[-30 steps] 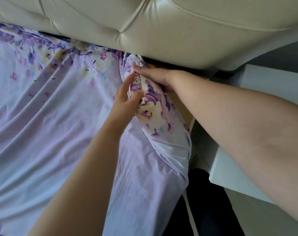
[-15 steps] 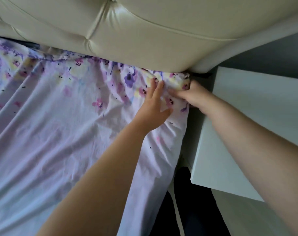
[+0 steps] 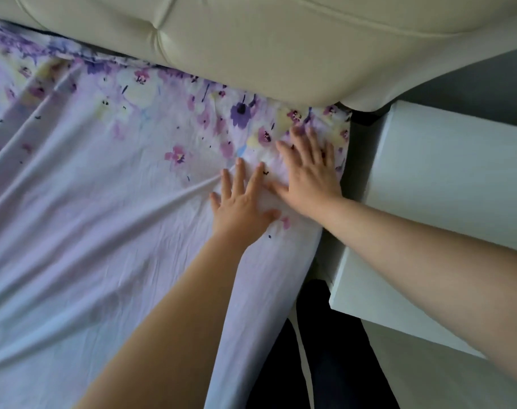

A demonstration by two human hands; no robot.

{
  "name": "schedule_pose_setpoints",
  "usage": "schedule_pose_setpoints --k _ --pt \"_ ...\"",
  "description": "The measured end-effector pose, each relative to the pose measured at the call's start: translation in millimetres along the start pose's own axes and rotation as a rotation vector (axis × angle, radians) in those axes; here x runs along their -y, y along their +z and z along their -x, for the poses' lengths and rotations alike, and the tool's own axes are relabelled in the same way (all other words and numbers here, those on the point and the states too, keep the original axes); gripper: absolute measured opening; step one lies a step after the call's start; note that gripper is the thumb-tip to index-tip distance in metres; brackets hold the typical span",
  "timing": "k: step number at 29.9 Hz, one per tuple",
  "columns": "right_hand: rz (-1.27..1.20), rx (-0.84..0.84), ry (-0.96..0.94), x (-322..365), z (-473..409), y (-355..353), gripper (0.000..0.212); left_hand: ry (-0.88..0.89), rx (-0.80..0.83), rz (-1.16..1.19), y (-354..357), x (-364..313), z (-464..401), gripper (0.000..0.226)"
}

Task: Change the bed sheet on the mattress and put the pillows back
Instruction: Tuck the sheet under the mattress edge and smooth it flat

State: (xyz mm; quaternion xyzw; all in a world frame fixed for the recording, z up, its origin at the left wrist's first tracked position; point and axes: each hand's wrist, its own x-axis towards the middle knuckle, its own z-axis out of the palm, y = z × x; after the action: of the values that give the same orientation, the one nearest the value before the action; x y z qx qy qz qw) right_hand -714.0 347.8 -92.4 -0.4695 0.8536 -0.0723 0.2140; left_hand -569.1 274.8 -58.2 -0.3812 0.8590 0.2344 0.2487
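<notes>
A pale lilac bed sheet (image 3: 103,231) with purple and pink flowers along its top edge covers the mattress and runs under the headboard. It lies over the top right corner of the mattress and hangs down the side. My left hand (image 3: 242,205) lies flat on the sheet with its fingers spread. Just to its right, nearer the corner, my right hand (image 3: 310,175) also presses flat on the sheet with straight fingers. Long creases fan out to the left from my hands. No pillows are in view.
A cream padded headboard (image 3: 251,39) spans the top of the view. A white bedside cabinet (image 3: 443,178) stands close against the bed's right side, with a narrow gap between. My dark trouser legs (image 3: 325,349) stand beside the bed at the bottom.
Both hands let go of the bunched sheet corner, which now sits over the mattress corner. They moved back from the headboard and now lie flat on the sheet.
</notes>
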Motion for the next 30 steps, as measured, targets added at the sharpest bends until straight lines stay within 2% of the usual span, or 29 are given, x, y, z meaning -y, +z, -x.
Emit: schedule_pose_setpoints --k 2,4,6,9,10,12,14,17,21,26,30 --pt "0.008 0.208 0.069 -25 -21 -4 0.110 0.026 -0.019 -0.049 6 6 3 0.096" --pt "-0.082 0.296 0.179 -43 -46 -11 0.120 0.003 -0.031 -0.063 16 16 17 0.096" --pt "-0.166 0.323 0.260 -44 -59 -16 0.119 -0.059 -0.025 -0.011 28 27 39 0.092" --pt "-0.105 0.150 0.328 -15 -39 -18 0.100 -0.171 -0.056 0.077 46 45 76 0.080" --pt "-0.055 0.104 0.275 0 -21 -17 0.091 -0.208 -0.077 0.107 53 51 89 0.076" --pt "0.012 0.101 0.036 37 24 -5 0.077 -0.264 -0.117 0.156 72 66 116 0.070" --pt "0.042 0.196 -0.149 78 82 20 0.071 -0.292 -0.135 0.183 93 81 145 0.065" --pt "0.108 0.348 -0.278 134 180 70 0.067 -0.288 -0.162 0.217 129 109 196 0.061" --pt "0.243 0.583 -0.524 196 303 137 0.058 -0.314 -0.092 0.237 181 171 277 0.063" --pt "0.126 0.719 -0.377 251 392 183 0.059 -0.409 0.000 0.247 241 241 394 0.062" --pt "0.161 0.781 -0.380 313 456 222 0.059 -0.545 0.059 0.271 312 297 503 0.063"
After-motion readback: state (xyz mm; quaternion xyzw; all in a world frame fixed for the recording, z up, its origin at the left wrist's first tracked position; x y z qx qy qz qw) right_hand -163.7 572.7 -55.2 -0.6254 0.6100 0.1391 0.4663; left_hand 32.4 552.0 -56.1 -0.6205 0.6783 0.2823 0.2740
